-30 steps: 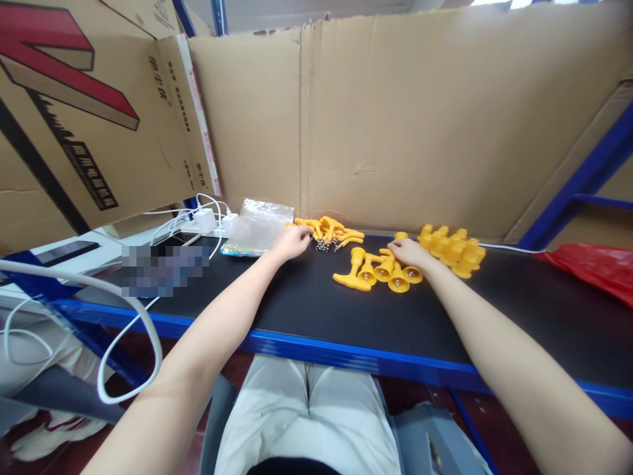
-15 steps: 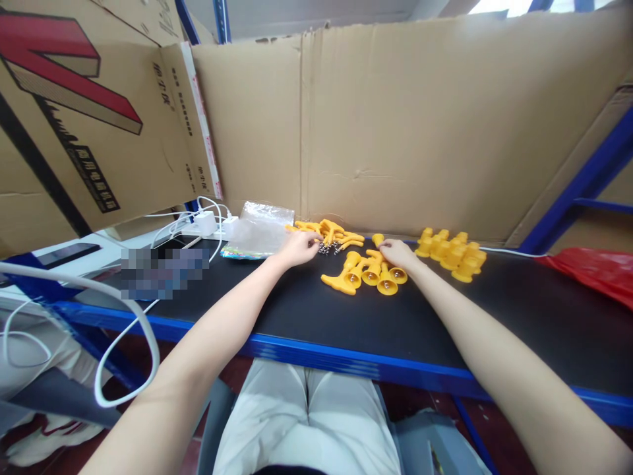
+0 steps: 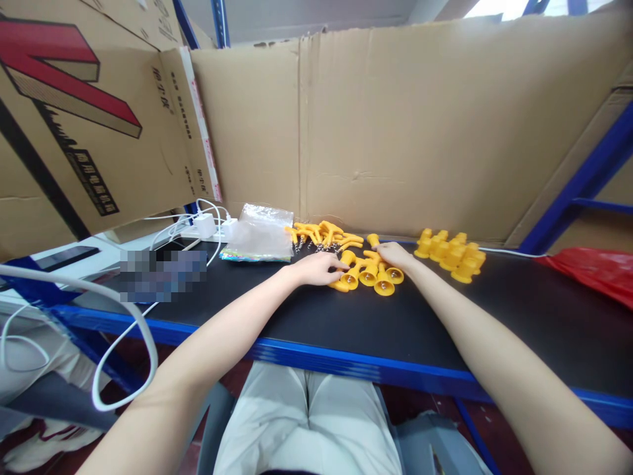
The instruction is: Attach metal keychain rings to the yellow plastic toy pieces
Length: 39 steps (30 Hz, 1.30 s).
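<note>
Bench (image 3: 316, 323) is holding three groups of yellow parts, and the change is showing on the left side. Left hand (image 3: 319, 268) is no longer working at the hooked handles (image 3: 330, 229) heaped at the back; it is now reaching over the near end of the bell-ended handles (image 3: 367, 274), which are lying mid-bench with mouths mostly facing the wearer. Its fingers are curling over that end, slightly parted; cannot tell whether they are pinching a piece.

Right hand (image 3: 394, 254) is bearing on the far right of the same cluster, beside a single yellow piece (image 3: 372, 240); its fingertips are hiding behind the wrist side, grip unclear. Cluster and right hand are sitting farther left than a second ago, leaving a wider gap to the bell cups (image 3: 455, 256) standing in rows at right.

Meaning for the work: both hands are now attending to one cluster, while the hooked heap is lying untouched. Clear bag (image 3: 262, 231) is resting left of that heap.
</note>
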Each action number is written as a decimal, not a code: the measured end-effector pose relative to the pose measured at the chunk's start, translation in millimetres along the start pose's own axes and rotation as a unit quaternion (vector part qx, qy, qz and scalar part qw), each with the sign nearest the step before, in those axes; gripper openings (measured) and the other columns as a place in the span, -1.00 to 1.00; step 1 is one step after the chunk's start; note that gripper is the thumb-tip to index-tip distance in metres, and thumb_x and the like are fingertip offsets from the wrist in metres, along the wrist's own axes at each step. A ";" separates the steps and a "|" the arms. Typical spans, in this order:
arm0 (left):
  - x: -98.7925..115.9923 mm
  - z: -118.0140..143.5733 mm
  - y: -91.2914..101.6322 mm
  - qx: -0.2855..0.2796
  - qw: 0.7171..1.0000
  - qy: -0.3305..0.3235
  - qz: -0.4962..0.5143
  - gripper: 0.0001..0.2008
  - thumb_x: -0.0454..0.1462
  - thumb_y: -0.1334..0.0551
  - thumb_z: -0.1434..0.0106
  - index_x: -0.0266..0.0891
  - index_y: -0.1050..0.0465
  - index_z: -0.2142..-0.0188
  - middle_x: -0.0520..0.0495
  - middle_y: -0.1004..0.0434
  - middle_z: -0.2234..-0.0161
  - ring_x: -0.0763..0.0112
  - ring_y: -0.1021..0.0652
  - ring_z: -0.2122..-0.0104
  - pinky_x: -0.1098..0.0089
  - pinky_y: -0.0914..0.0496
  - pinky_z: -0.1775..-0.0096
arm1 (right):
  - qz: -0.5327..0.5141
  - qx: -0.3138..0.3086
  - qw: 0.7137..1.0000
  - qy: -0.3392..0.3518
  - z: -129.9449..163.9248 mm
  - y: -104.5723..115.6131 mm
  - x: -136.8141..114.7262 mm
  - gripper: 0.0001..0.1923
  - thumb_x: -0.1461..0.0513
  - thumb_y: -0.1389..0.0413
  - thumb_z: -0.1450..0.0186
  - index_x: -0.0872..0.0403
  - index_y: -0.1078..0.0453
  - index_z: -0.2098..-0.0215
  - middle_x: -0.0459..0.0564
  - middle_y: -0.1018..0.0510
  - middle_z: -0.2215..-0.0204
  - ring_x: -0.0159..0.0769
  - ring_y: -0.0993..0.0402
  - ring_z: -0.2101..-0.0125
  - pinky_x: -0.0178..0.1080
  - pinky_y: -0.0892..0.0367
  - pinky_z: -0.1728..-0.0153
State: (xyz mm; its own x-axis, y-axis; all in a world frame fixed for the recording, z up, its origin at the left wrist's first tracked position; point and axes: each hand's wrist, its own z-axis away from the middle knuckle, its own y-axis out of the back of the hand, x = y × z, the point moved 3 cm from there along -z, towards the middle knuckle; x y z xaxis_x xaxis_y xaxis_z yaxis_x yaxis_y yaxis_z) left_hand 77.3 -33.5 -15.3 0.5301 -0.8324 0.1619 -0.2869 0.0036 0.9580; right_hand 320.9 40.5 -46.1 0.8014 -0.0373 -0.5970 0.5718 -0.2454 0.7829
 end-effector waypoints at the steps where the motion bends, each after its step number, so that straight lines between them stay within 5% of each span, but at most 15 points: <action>1: -1.0 0.0 -1.1 -0.005 1.000 0.007 -0.007 -0.63 -0.22 -0.07 -0.25 -0.20 -0.46 0.00 -0.10 -0.52 0.10 0.31 -0.51 0.10 0.38 -0.32 0.01 | 0.003 0.000 1.000 -0.008 -0.2 0.2 0.5 -0.71 0.16 -0.03 -0.19 0.06 -0.53 0.22 0.06 -0.56 0.13 -0.09 -0.40 0.04 -0.09 -0.24 0.01; 7: -6.9 -0.5 -7.0 -0.015 1.000 0.020 -0.016 -0.61 -0.22 0.02 -0.33 -0.18 -0.39 -0.08 -0.12 -0.48 0.06 0.32 -0.47 0.02 0.38 -0.29 -0.05 | -0.002 0.039 0.999 -0.011 3.1 3.5 -1.3 -0.68 0.25 -0.07 -0.14 0.11 -0.52 0.17 0.09 -0.57 0.20 -0.14 -0.45 0.13 -0.16 -0.27 0.05; 13: -7.8 -1.3 -6.7 -0.001 1.000 0.018 -0.023 -0.63 -0.22 0.01 -0.33 -0.20 -0.42 -0.03 -0.12 -0.49 0.10 0.33 -0.50 0.08 0.39 -0.32 0.00 | -0.039 0.185 0.978 0.089 12.3 15.5 -11.9 -0.59 0.31 -0.05 -0.11 0.23 -0.47 0.08 0.17 -0.48 0.18 -0.27 -0.44 0.30 -0.20 -0.31 0.09; 17: -5.6 -1.4 -6.2 0.013 1.000 0.002 -0.024 -0.63 -0.24 0.02 -0.33 -0.22 -0.38 -0.05 -0.13 -0.50 0.07 0.31 -0.49 0.06 0.38 -0.33 0.01 | -0.061 0.275 0.950 0.138 21.0 28.8 -19.7 -0.60 0.28 -0.04 -0.12 0.20 -0.43 0.07 0.19 -0.41 0.13 -0.24 -0.40 0.25 -0.13 -0.29 0.04; 21: -7.2 -1.1 -5.1 0.036 0.999 0.032 -0.014 -0.59 -0.23 0.04 -0.33 -0.21 -0.27 -0.14 -0.12 -0.43 -0.06 0.30 -0.45 -0.03 0.33 -0.31 -0.04 | -0.078 0.288 0.944 0.143 30.3 38.9 -28.5 -0.57 0.25 0.03 -0.20 0.15 -0.35 -0.03 0.16 -0.38 0.12 -0.22 -0.36 0.17 -0.12 -0.27 0.02; 28: -5.7 4.4 15.3 0.165 0.982 0.084 -0.043 -0.50 -0.20 0.02 -0.33 -0.24 -0.07 -0.24 -0.20 -0.31 -0.15 0.23 -0.37 -0.10 0.23 -0.30 -0.06 | -0.145 0.208 0.948 0.192 50.8 33.5 -64.9 -0.51 0.15 0.09 -0.30 0.06 -0.23 -0.18 0.15 -0.32 -0.03 -0.21 -0.35 0.05 -0.11 -0.26 -0.03; 35: -5.4 7.3 20.2 0.186 0.970 0.154 -0.031 -0.47 -0.09 -0.03 -0.32 -0.15 -0.07 -0.24 -0.16 -0.48 0.05 0.22 -0.51 0.11 0.23 -0.37 0.07 | -0.265 -0.029 0.941 0.207 75.0 -0.2 -104.1 -0.35 0.00 0.05 -0.31 -0.15 0.07 -0.33 -0.02 -0.28 -0.17 -0.14 -0.21 -0.15 0.00 -0.24 -0.07; 39: -8.3 8.7 22.1 0.229 0.955 0.182 -0.050 -0.44 -0.08 -0.10 -0.28 -0.20 -0.12 -0.22 -0.23 -0.36 -0.08 0.15 -0.46 0.03 0.23 -0.35 0.07 | -0.318 -0.117 0.922 0.187 85.3 -11.4 -112.1 -0.33 0.00 0.10 -0.34 -0.17 0.21 -0.35 -0.03 -0.31 -0.16 -0.24 -0.25 -0.14 -0.03 -0.26 -0.07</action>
State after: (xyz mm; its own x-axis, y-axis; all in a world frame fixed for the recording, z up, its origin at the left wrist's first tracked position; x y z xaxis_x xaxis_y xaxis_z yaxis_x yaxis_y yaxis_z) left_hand 59.7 -31.3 2.5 0.7915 -0.5674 0.2272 -0.4954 -0.3778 0.7822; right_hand 209.5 -35.1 -3.1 0.2716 0.3892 -0.8802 0.9341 0.1137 0.3385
